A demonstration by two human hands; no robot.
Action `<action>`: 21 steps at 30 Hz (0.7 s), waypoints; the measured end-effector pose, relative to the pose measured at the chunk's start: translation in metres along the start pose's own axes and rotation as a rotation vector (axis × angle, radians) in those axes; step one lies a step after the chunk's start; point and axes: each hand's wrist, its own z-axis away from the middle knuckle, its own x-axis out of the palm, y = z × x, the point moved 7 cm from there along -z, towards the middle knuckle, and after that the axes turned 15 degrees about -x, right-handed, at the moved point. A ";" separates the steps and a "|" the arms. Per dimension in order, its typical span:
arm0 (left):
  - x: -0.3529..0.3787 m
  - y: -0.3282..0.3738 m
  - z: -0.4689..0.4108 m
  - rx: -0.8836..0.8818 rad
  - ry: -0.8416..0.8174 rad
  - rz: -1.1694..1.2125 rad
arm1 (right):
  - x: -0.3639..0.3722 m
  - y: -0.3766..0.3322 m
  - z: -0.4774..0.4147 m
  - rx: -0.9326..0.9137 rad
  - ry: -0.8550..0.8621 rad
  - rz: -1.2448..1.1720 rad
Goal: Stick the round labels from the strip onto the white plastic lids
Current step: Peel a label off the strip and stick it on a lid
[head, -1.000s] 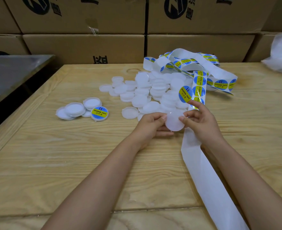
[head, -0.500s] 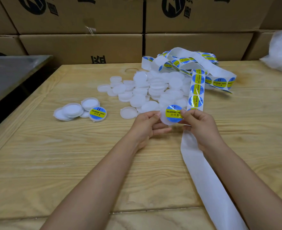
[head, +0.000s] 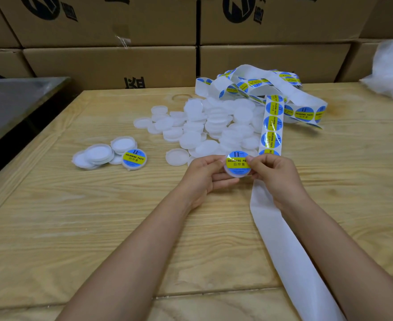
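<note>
My left hand (head: 202, 176) grips a white plastic lid (head: 237, 173) from the left and below. A round blue and yellow label (head: 237, 161) lies on top of that lid. My right hand (head: 275, 174) pinches the lid's right edge, thumb tip on the label. The label strip (head: 271, 126) runs from a tangled heap at the back down past my right hand, and its bare white backing (head: 283, 239) trails toward the near edge. A pile of unlabelled lids (head: 214, 128) lies behind my hands.
At the left sits a small group of lids (head: 98, 154), one of them labelled (head: 134, 159). Cardboard boxes (head: 112, 63) wall off the back of the wooden table (head: 98, 216). A metal surface (head: 10, 105) stands at the far left, a white plastic bag (head: 392, 72) at the far right.
The label, held up off the strip a second ago, has come down onto the lid between my hands. My right thumb now rests on it.
</note>
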 end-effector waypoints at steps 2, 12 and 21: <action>0.000 0.000 0.000 0.001 0.004 -0.003 | 0.000 0.000 0.000 -0.005 0.005 0.005; -0.005 -0.002 -0.004 0.096 0.201 -0.116 | 0.000 -0.003 0.002 -0.040 -0.003 0.114; -0.007 -0.005 -0.006 0.158 0.296 -0.240 | 0.003 -0.024 0.007 -0.231 0.007 0.494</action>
